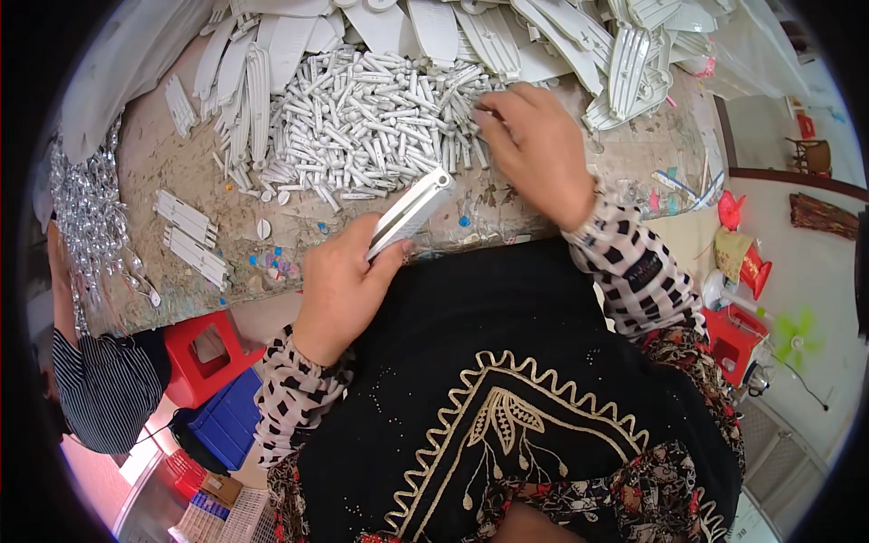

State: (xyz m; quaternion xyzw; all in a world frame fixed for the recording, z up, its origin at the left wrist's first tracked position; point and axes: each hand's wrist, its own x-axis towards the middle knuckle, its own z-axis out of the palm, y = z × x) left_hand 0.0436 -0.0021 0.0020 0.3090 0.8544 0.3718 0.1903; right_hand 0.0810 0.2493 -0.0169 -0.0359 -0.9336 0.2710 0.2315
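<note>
Our left hand [346, 279] grips a white plastic piece [419, 207]; our right hand [545, 152] curls narrow by small pegs [362, 122], catch unclear; a loose pinch could drop one

A long, narrow white plastic piece [412, 210] slants in the left grip [342, 288], its rounded, eyeleted end pointing away and rightward, a dark gap running lengthwise along it. Slim white plastic pegs [362, 122] lie loose in a jumbled heap on the counter [145, 181], the right grip [539, 149] at their right edge.
</note>
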